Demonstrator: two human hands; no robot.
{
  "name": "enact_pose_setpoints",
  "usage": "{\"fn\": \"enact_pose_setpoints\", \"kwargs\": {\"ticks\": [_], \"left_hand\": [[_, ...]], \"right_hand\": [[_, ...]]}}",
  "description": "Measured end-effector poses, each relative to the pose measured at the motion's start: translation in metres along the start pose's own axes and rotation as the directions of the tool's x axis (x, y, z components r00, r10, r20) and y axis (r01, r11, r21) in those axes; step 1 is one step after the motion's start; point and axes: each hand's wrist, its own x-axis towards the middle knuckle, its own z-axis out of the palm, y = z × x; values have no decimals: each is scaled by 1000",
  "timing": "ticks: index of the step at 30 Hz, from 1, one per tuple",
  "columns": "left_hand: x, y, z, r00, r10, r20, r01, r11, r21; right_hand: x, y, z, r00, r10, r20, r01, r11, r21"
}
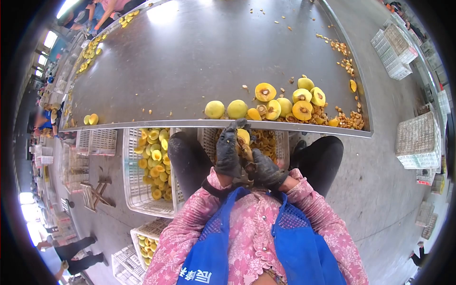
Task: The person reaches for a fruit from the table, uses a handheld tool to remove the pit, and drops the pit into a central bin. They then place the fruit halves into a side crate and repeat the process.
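Note:
My left hand (229, 151), in a dark glove, is wrapped round a yellow peach (243, 136) just below the table's front edge. My right hand (267, 172), gloved too, is closed on a short tan-handled tool (246, 152) that points up at the fruit. The tool's tip is hidden against the peach. Beneath both hands, a crate (283, 147) between my knees contains brownish-orange pieces. Whole and halved peaches (236, 109) lie along the metal table's near edge, some halves with the pit showing.
The metal table (190, 61) has a raised rim; loose pits (351, 119) gather at its right corner. Left of my knee stands a white crate (142, 204) of peach halves, with another crate (151, 228) behind. A wooden stool (97, 195) and stacked crates (419, 140) stand farther off. Other people work around.

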Motion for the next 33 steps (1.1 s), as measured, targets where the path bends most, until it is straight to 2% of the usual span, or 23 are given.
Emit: {"fn": "enact_pose_setpoints", "kwargs": {"ticks": [1,3,4,5,7,8,10,11,13,14,15,17,18,19,20,22,23,25,26,28,29,32,33], "left_hand": [[-1,1,-3,1000,-1,0,1,1000,1],[-6,9,-5,963,169,209,-239,891,385],[-5,11,-12,963,171,207,-241,891,386],[-3,12,-19,941,192,278,-311,814,490],[-5,32,2,966,49,255,-104,973,207],[-6,43,13,970,-23,241,9,998,57],[13,22,-10,952,-245,185,263,961,-82],[14,18,-13,952,-245,186,264,961,-83],[12,10,-19,973,-125,194,99,986,136],[12,7,-21,973,-126,194,101,986,135],[11,5,-23,967,59,247,-157,905,396],[9,1,-27,914,214,344,-390,697,602],[8,-1,-27,977,92,190,-163,901,401],[8,-3,-28,994,-76,75,66,989,131],[8,-4,-31,994,-76,75,66,989,131],[9,-8,-42,982,28,187,-100,914,392],[13,-16,-51,982,27,185,-99,914,393],[17,-28,-62,973,103,209,-195,850,489],[17,-28,-61,968,126,217,-224,825,519],[10,-10,-36,991,-85,103,71,988,136],[10,-14,-41,991,-87,102,73,988,137],[11,-21,-46,995,14,103,-48,939,341],[8,-14,-31,999,7,48,-15,984,176]], "right_hand": [[1,0,-1,997,65,44,-68,997,48],[1,-3,-2,997,61,44,-65,993,96],[2,-6,-4,998,53,44,-58,988,142],[2,-16,-7,998,50,46,-56,988,141],[0,-35,-14,974,193,120,-221,926,305],[0,-35,-13,974,192,123,-221,927,304],[1,-32,-10,963,208,173,-254,914,316],[2,-27,-9,963,208,172,-254,914,315],[2,-16,-5,957,146,253,-229,912,341],[2,-13,-4,952,125,279,-222,910,350],[2,-13,-3,981,20,194,-75,957,282],[3,-5,2,989,-94,119,69,977,201],[6,4,6,994,14,108,-30,988,149],[8,10,8,989,120,91,-128,987,97],[9,2,2,989,120,91,-129,987,97],[11,-24,-12,963,204,174,-177,971,-162],[12,-20,-10,963,204,175,-177,971,-160],[11,-8,-4,969,192,155,-199,979,37],[10,-12,-5,969,194,156,-202,979,38],[9,-29,-11,886,340,314,-453,777,437],[9,-37,-15,886,341,314,-454,776,438],[9,-61,-28,800,370,472,-599,509,618],[9,-66,-31,770,364,524,-638,405,655]]}}
